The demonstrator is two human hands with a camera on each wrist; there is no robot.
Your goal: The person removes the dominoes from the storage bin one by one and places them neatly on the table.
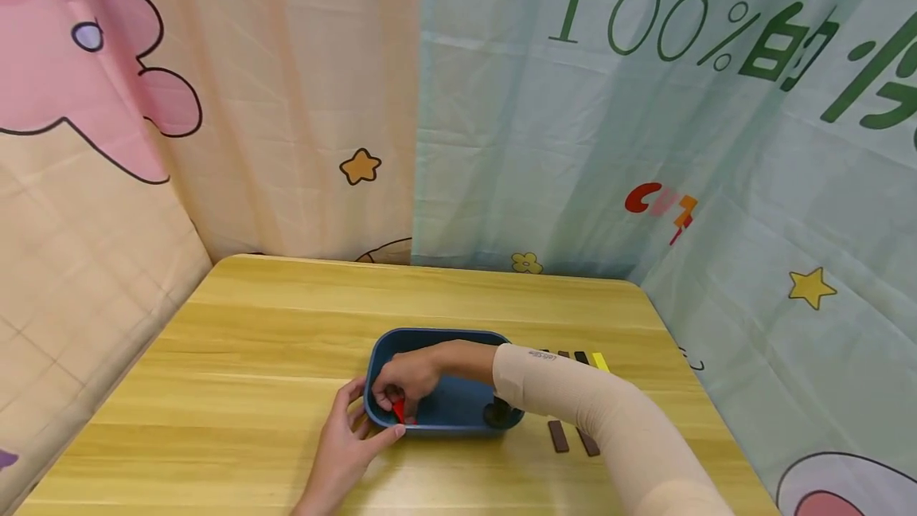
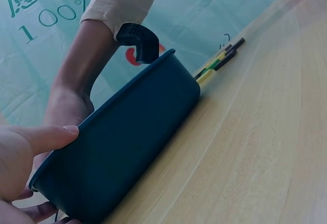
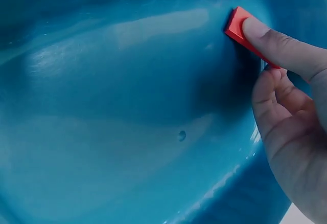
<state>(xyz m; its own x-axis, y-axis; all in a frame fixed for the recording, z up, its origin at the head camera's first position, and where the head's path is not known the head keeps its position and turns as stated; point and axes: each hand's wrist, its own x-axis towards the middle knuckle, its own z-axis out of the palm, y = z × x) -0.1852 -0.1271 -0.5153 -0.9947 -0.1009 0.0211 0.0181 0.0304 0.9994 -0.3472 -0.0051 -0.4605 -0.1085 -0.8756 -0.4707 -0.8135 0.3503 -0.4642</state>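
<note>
A dark blue oblong plastic tub (image 1: 458, 403) stands on the wooden table. My left hand (image 1: 344, 443) holds its left end, the thumb on the rim and the other fingers around the outer wall. Inside the tub, near that same end, is my right hand (image 1: 408, 377). Between its thumb and fingers it pinches a small flat red block (image 3: 236, 24), close to the tub's wall. In the left wrist view the tub (image 2: 127, 137) hides most of the right hand's fingers.
Right of the tub lie several slim blocks, among them a yellow block (image 1: 600, 361), a black block (image 1: 582, 357) and a dark brown block (image 1: 558, 436). My right sleeve (image 1: 602, 404) passes over some of them. A printed curtain (image 1: 501, 142) hangs behind the table (image 1: 215, 388).
</note>
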